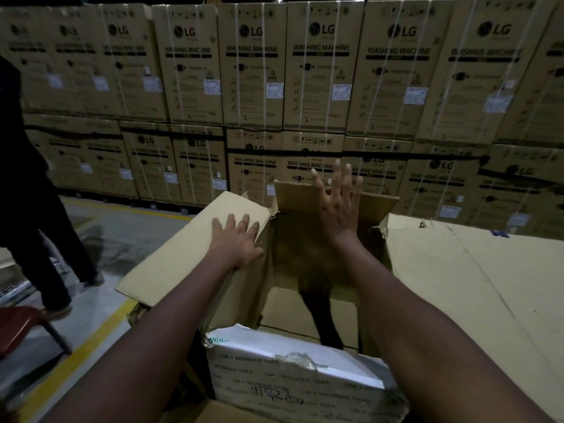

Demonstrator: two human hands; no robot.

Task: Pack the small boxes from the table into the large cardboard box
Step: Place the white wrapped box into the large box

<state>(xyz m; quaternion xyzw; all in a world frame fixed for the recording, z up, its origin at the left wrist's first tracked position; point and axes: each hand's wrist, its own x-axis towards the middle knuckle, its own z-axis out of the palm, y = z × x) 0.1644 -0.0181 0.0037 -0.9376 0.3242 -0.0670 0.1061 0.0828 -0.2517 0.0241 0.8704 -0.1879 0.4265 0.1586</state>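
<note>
The large cardboard box [195, 254] stands open in front of me, its inside dark, with only its bottom flaps visible. My left hand [238, 239] lies flat with straight fingers on the box's left flap. My right hand [338, 206] is raised with fingers spread against the far flap [299, 196], which stands upright. The near flap [293, 370] bears a white printed label with torn tape. No small boxes are in view.
A flat sheet of cardboard [476, 285] lies to the right of the box. A wall of stacked washing machine cartons [253, 71] stands behind. A person [36, 227] walks at the left near a red chair [18, 328]. A yellow floor line [79, 352] runs along the left.
</note>
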